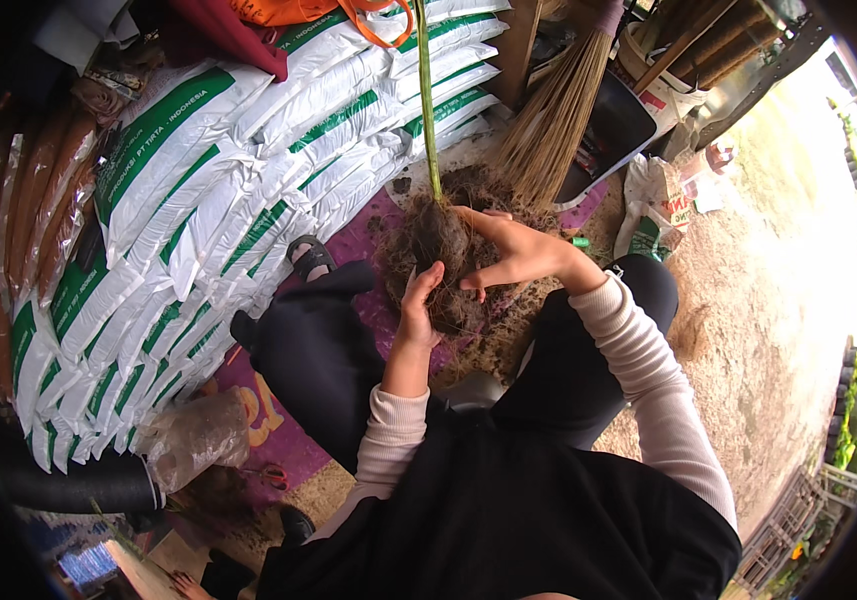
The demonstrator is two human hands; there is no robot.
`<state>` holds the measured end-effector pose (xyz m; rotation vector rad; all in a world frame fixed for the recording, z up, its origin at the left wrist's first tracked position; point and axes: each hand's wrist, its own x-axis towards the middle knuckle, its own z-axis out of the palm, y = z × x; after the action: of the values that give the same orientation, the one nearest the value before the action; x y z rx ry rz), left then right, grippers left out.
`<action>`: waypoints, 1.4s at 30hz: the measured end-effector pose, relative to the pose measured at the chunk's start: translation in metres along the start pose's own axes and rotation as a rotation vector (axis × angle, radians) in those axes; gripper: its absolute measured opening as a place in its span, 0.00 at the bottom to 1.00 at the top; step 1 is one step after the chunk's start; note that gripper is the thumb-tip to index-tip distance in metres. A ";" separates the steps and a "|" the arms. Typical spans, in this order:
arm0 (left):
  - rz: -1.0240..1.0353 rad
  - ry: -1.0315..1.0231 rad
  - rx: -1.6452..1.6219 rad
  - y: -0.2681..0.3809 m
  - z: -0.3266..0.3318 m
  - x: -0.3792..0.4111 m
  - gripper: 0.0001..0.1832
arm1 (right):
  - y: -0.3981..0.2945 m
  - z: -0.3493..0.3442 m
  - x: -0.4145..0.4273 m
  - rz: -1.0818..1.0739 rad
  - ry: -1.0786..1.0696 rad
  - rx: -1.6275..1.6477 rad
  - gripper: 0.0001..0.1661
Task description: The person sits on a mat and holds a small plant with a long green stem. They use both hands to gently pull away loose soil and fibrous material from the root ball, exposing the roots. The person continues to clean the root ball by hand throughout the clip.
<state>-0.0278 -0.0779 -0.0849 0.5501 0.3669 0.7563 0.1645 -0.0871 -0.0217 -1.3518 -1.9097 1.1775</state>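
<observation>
A plant's root ball (439,244), dark with soil and fine roots, is between my two hands, with a long green stem (429,105) rising from it towards the top of the view. My left hand (419,304) cups its lower left side, thumb up, the other fingers hidden behind it. Against its right side rests my right hand (514,251), with fingers spread and fingertips touching the roots. Beneath and behind lies a heap of loose roots and soil (398,262) on a purple sheet (353,244).
Stacked white and green sacks (248,180) fill the left. A stick broom (563,112) and a black dustpan (616,139) stand beyond the heap. Crumpled packaging (650,202) lies right. Red-handled scissors (274,476) and a clear plastic bag (199,435) are lower left. Another person's hand (188,585) shows at bottom left.
</observation>
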 end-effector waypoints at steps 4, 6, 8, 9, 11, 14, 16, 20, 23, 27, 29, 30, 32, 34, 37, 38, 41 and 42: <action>0.006 -0.043 -0.028 0.001 -0.002 0.003 0.21 | -0.003 0.006 0.001 0.003 0.057 -0.114 0.57; 0.003 -0.017 0.005 -0.003 -0.005 0.003 0.25 | 0.000 0.003 0.001 0.004 0.031 0.004 0.57; -0.003 -0.044 0.054 -0.003 -0.006 0.003 0.27 | 0.000 -0.003 0.000 0.017 -0.007 0.172 0.57; -0.008 -0.077 0.088 0.000 -0.004 0.002 0.27 | 0.004 -0.007 0.000 -0.010 -0.029 0.161 0.61; 0.005 -0.072 0.087 0.004 0.002 0.001 0.25 | 0.008 -0.010 -0.002 -0.052 -0.017 0.041 0.69; 0.041 0.023 0.015 0.005 0.004 0.000 0.21 | -0.007 -0.003 -0.008 -0.003 -0.010 -0.151 0.83; 0.023 0.043 0.006 0.002 -0.007 0.001 0.20 | -0.011 0.005 -0.012 -0.021 0.016 -0.152 0.83; 0.013 0.086 0.019 -0.003 -0.022 0.003 0.21 | -0.005 0.017 -0.014 -0.154 0.190 -0.266 0.84; 0.073 0.204 0.194 0.003 -0.023 0.003 0.25 | -0.012 0.019 -0.016 -0.136 0.296 -0.325 0.80; 0.260 0.226 0.651 0.032 0.019 0.001 0.28 | -0.001 -0.006 -0.014 0.089 -0.014 -0.439 0.60; 0.312 0.221 0.848 0.030 0.012 0.003 0.26 | 0.029 -0.006 -0.015 0.132 0.030 -0.244 0.55; 0.352 0.244 0.979 0.029 0.010 0.004 0.26 | 0.032 -0.002 -0.013 0.130 0.080 -0.112 0.53; 0.334 0.264 1.119 0.022 0.009 0.003 0.28 | 0.034 0.009 -0.003 0.123 0.180 0.152 0.51; 0.338 0.256 1.196 0.014 0.011 0.004 0.33 | 0.025 0.028 0.009 0.124 0.335 0.420 0.47; 0.409 0.206 1.424 -0.002 0.015 0.004 0.40 | 0.045 0.054 0.026 0.205 0.525 0.556 0.40; 0.363 0.221 1.502 -0.010 0.005 0.004 0.43 | 0.045 0.057 0.028 0.253 0.553 0.565 0.41; 0.348 0.174 1.351 -0.009 0.008 0.005 0.50 | 0.071 0.061 0.033 0.281 0.645 0.638 0.32; 0.370 0.133 1.335 -0.003 0.007 0.004 0.49 | 0.067 0.056 0.035 0.252 0.616 0.682 0.30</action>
<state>-0.0206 -0.0791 -0.0816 1.8616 0.9116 0.8347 0.1393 -0.0664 -0.1099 -1.3556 -0.8202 1.1855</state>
